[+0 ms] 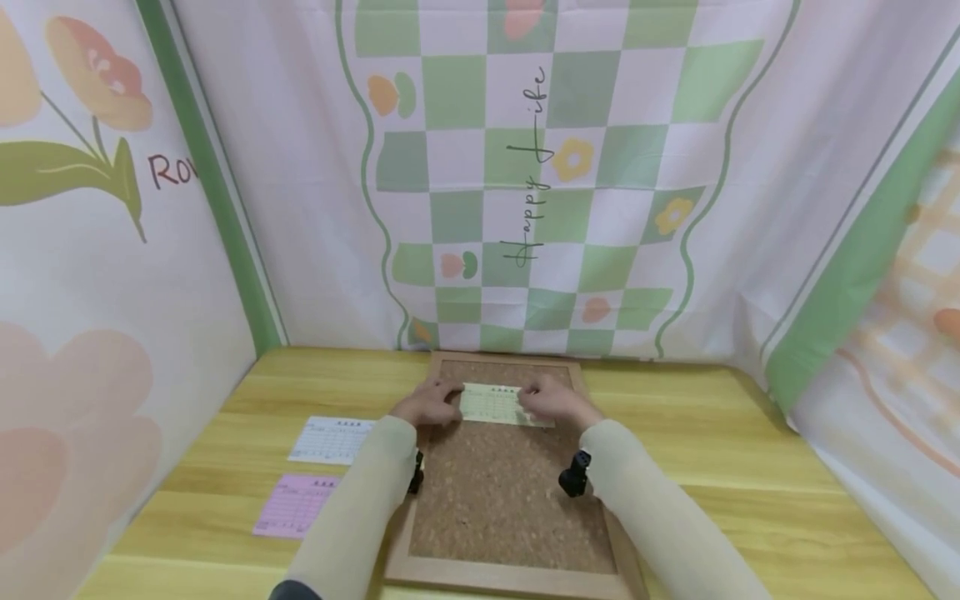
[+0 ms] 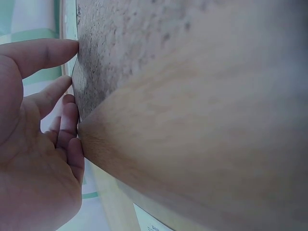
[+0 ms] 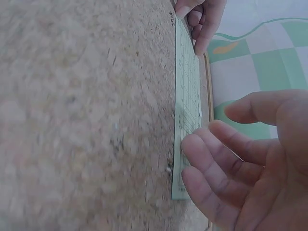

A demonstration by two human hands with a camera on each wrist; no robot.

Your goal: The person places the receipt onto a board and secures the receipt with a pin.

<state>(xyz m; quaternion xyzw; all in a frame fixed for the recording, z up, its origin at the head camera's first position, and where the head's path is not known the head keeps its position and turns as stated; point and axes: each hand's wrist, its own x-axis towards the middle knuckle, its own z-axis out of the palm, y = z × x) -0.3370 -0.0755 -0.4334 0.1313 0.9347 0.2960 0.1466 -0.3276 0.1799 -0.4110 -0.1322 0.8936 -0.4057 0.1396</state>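
Observation:
A pale yellow-green printed paper slip [image 1: 487,406] lies flat on the upper part of a wood-framed cork board [image 1: 513,500]. At the slip's left edge, the fingertips of my left hand [image 1: 429,402] press down; in the left wrist view that hand [image 2: 41,115] has thumb and forefinger apart, its other fingers by the frame corner. My right hand [image 1: 557,402] is over the slip's right part. From the right wrist, the fingers of this hand [image 3: 245,168] look loosely bent against the paper [image 3: 185,82], the thumb free of them.
Left of the board, a white printed slip [image 1: 326,440] and a pink printed slip [image 1: 292,504] lie on the wooden table [image 1: 720,433], partly behind my left sleeve. A patterned curtain [image 1: 457,217] hangs close behind the board's far edge. Each wrist carries a small black camera [image 1: 575,473].

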